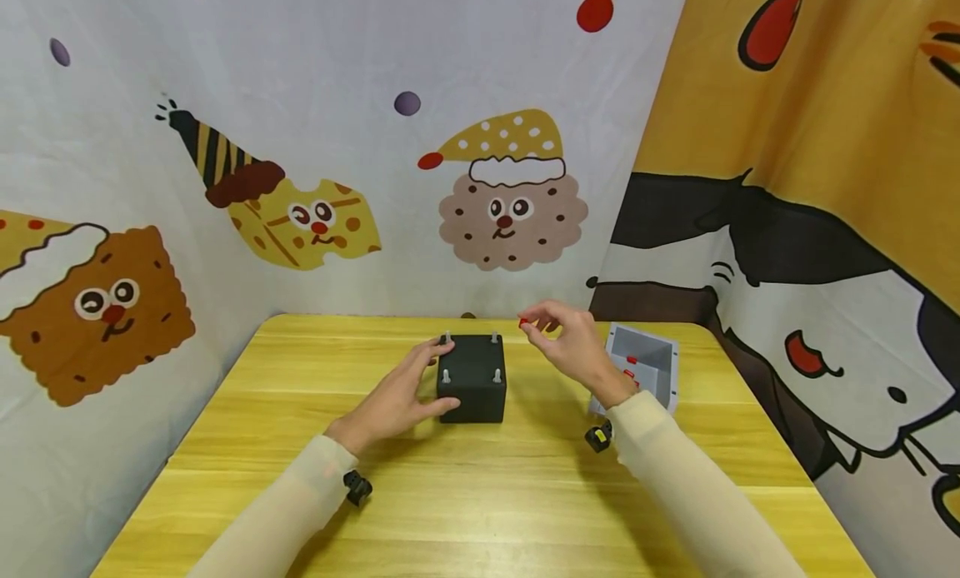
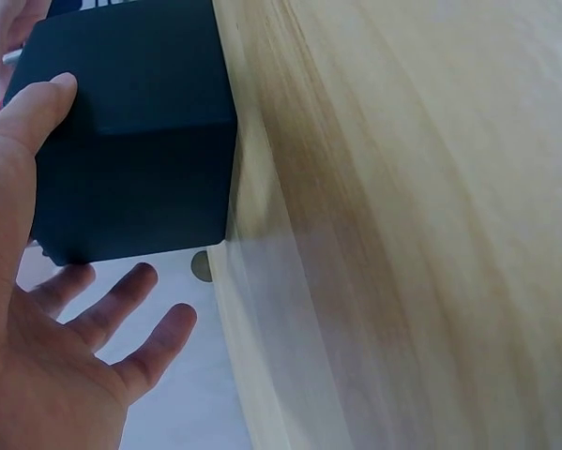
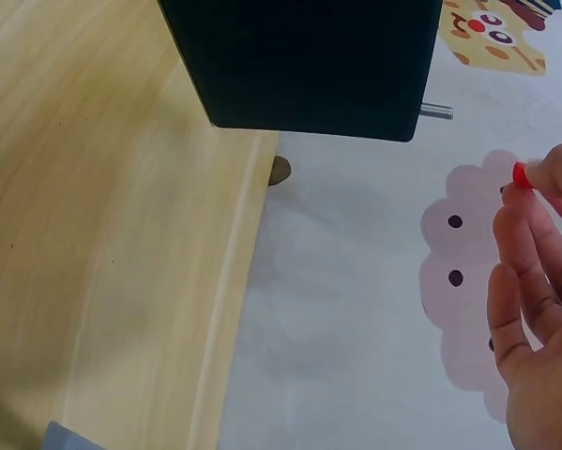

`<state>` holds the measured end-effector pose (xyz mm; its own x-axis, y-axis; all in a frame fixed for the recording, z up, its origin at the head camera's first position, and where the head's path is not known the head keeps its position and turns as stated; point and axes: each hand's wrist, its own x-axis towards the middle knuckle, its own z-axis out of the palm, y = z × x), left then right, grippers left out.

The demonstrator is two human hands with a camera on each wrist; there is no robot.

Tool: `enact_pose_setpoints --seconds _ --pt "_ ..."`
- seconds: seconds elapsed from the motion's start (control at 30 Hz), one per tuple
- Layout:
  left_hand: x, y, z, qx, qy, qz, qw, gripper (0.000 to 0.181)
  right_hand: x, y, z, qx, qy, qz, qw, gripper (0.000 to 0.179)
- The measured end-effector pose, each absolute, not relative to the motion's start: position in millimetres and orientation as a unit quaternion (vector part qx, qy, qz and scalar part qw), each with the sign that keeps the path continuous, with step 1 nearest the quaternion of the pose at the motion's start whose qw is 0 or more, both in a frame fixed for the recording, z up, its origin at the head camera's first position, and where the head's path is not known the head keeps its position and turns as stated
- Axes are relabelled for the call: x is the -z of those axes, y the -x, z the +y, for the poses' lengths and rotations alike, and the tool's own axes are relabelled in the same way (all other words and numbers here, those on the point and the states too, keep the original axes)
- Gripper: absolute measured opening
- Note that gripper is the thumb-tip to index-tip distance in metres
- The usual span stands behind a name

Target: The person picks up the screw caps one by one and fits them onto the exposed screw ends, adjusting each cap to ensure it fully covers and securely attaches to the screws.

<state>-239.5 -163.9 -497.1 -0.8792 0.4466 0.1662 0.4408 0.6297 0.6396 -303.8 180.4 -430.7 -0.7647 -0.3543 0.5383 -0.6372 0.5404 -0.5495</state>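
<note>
Even light leaves pale glare on the yellow wood-grain tabletop [image 1: 480, 515] — shadows soft, the left wrist view bluish and hazy.

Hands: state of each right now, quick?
Left hand: holding the black box.
Right hand: holding a small red piece, pinched.

A black box [image 1: 472, 380] sits on the desk [image 1: 480, 495], four silver pegs [image 1: 497, 376] upright on top; the right hand [image 1: 572, 346] pinches a small red piece [image 1: 523, 322].
</note>
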Motion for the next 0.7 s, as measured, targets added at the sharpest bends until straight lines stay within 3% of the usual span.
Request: enact_pose_setpoints --seconds 0.7 --pt "494.2 238.7 -163.2 -0.344 -0.242 0.907 0.001 0.097 438.1 315.6 161.9 -0.359 -0.308 -0.863 0.177 0.010"
